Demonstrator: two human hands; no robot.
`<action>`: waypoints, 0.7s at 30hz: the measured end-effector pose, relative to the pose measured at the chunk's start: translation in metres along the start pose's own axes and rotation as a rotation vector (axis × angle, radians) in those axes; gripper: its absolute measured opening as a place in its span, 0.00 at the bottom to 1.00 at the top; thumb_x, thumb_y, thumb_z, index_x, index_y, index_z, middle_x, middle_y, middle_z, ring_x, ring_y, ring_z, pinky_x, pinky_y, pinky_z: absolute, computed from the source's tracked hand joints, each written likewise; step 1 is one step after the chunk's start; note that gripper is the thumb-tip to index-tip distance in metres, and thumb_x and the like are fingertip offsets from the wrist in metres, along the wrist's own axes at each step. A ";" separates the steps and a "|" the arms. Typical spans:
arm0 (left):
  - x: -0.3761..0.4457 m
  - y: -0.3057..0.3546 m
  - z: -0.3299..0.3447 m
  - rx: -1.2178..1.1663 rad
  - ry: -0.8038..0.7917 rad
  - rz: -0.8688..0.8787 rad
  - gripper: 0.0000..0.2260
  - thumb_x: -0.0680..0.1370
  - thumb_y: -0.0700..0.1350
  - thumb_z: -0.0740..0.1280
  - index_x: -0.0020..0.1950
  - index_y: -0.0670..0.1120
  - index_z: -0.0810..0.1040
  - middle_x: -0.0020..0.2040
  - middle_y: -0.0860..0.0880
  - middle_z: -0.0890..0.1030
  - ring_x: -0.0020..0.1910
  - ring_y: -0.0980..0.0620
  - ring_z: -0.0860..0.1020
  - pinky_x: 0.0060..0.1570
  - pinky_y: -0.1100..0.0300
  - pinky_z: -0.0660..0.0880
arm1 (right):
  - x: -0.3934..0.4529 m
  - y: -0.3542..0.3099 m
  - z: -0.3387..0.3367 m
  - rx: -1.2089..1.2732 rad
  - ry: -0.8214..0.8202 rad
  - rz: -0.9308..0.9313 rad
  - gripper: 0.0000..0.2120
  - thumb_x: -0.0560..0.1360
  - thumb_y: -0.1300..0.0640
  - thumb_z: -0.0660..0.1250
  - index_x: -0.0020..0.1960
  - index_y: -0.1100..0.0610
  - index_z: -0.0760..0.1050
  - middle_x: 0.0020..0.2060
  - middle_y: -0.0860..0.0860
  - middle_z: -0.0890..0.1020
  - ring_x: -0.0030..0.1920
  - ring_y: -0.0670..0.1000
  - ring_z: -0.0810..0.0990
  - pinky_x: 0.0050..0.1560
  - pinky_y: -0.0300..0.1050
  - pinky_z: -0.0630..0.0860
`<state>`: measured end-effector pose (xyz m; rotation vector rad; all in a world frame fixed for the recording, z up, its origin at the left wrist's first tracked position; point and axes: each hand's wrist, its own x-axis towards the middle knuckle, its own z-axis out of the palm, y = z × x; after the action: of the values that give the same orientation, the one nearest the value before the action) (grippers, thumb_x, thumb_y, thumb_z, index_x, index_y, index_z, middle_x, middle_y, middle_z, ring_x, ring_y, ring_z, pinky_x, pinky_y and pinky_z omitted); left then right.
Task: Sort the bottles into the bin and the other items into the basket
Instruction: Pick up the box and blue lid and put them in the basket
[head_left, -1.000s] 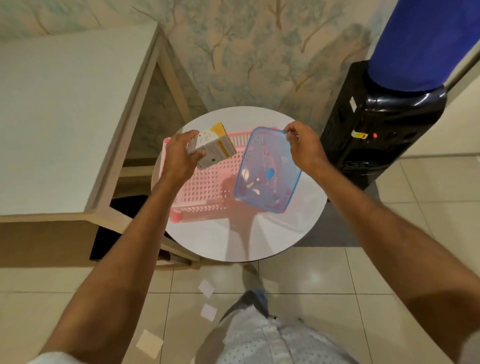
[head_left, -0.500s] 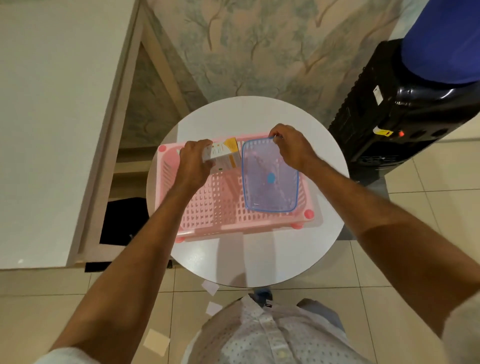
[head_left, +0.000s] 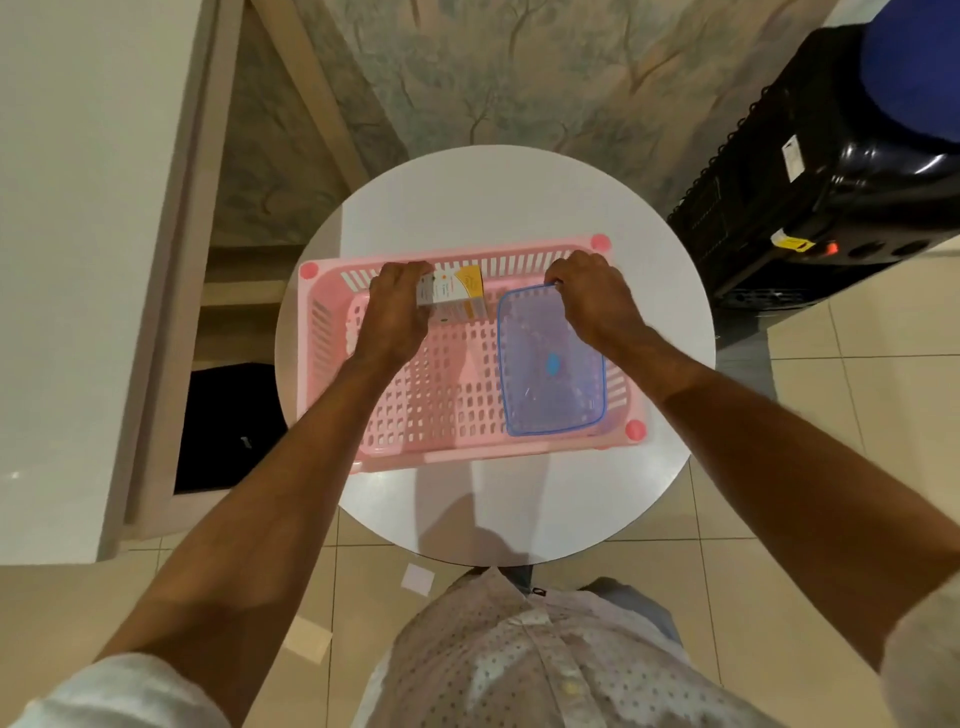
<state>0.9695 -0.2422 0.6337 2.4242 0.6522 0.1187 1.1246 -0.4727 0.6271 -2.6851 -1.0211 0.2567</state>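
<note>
A pink slotted basket lies on the round white table. My left hand grips a small white and yellow carton low inside the basket's far left part. My right hand pinches the far rim of a clear blue-edged plastic container, which lies flat in the basket's right half. No bottle or bin is in view.
A black water dispenser with a blue jug stands at the right. A white desk stands at the left, a dark object under it. Paper scraps lie on the tiled floor.
Both hands have come down into the basket: the carton went from above its rim to low inside it, and the tilted blue container now lies flat in the right half.
</note>
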 end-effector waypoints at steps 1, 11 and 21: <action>0.002 -0.001 0.001 -0.003 0.001 0.003 0.25 0.78 0.41 0.73 0.73 0.52 0.72 0.74 0.49 0.72 0.72 0.45 0.71 0.69 0.45 0.72 | 0.002 0.000 0.001 -0.050 0.004 -0.021 0.10 0.80 0.60 0.66 0.61 0.56 0.79 0.57 0.57 0.81 0.57 0.59 0.77 0.56 0.51 0.72; 0.014 -0.001 0.011 0.048 -0.006 0.021 0.24 0.77 0.37 0.72 0.73 0.46 0.73 0.71 0.43 0.71 0.72 0.44 0.69 0.68 0.50 0.72 | 0.011 0.001 0.014 -0.371 -0.081 -0.102 0.16 0.82 0.55 0.64 0.68 0.58 0.73 0.61 0.58 0.80 0.61 0.59 0.77 0.64 0.54 0.68; 0.012 0.004 0.014 0.075 0.047 0.003 0.25 0.78 0.40 0.73 0.73 0.49 0.73 0.71 0.45 0.68 0.71 0.47 0.68 0.63 0.57 0.75 | 0.010 -0.004 0.017 -0.455 -0.130 -0.061 0.18 0.82 0.51 0.65 0.68 0.59 0.72 0.62 0.58 0.80 0.61 0.59 0.78 0.67 0.53 0.69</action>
<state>0.9851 -0.2467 0.6234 2.5012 0.6859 0.1551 1.1253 -0.4595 0.6119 -3.0624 -1.3381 0.2099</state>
